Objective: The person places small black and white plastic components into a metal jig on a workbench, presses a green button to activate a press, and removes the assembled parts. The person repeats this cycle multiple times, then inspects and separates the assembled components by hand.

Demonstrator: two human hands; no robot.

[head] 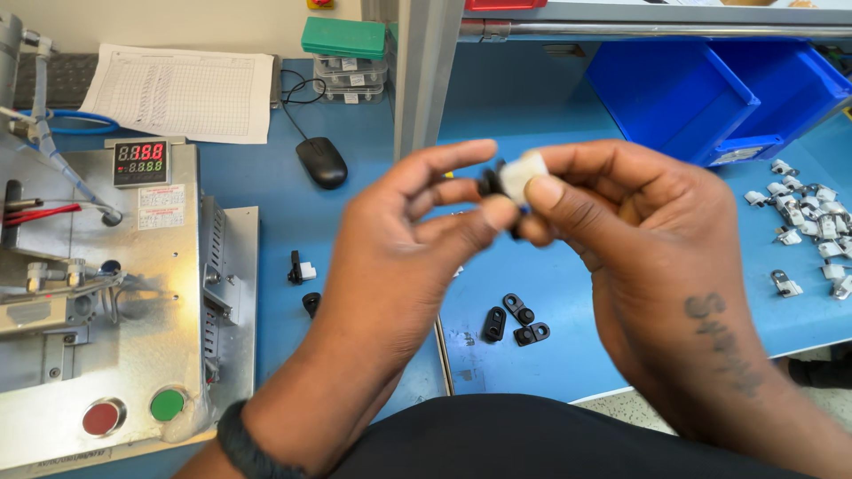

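We see two hands, the left hand [390,266] and the right hand [639,239]. Three small black clips [515,321] lie together on the blue worktop [550,293]. There are two blue bins [710,93], one computer mouse [321,161], one red button [102,417] and one green button [167,404].

Both hands meet above the middle of the workbench [541,293], the left hand [399,257] and right hand [639,239] pinching a small two-part clip [512,176] between them. Below them lie three loose clip pieces [515,321]. A press machine [106,293] stands at the left, a computer mouse [321,161] behind. A heap of assembled clips [812,226] lies at the right, storage bins [719,89] behind it.
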